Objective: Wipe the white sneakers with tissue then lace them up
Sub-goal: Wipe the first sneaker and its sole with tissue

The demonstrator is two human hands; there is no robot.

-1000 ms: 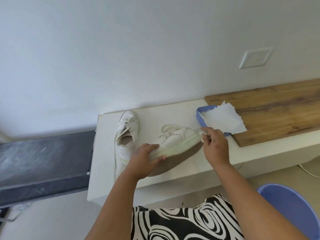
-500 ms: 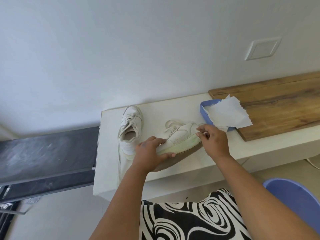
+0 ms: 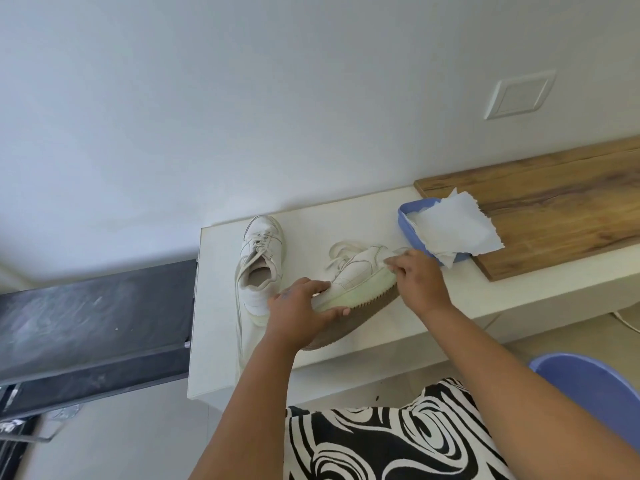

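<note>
Two white sneakers are on a white ledge (image 3: pixel 221 341). One sneaker (image 3: pixel 259 261) stands upright at the left, its laces loose. The other sneaker (image 3: pixel 360 282) is tipped on its side with the brown sole facing me. My left hand (image 3: pixel 301 310) grips its heel end, thumb on the sole edge. My right hand (image 3: pixel 419 278) is at the toe end, fingers curled and pinching a small piece of tissue (image 3: pixel 398 252) against the toe. A blue tissue box (image 3: pixel 412 226) with a white sheet (image 3: pixel 453 230) sticking out sits just right of the shoe.
A wooden board (image 3: pixel 554 202) covers the ledge at the right. A dark panel (image 3: pixel 93 320) lies left of the ledge, lower down. A blue plastic tub (image 3: pixel 595 389) is at the lower right. A white wall with a switch plate (image 3: pixel 519 95) rises behind.
My right hand has slid slightly left along the toe of the tipped sneaker with the tissue. My left hand keeps its hold on the heel end.
</note>
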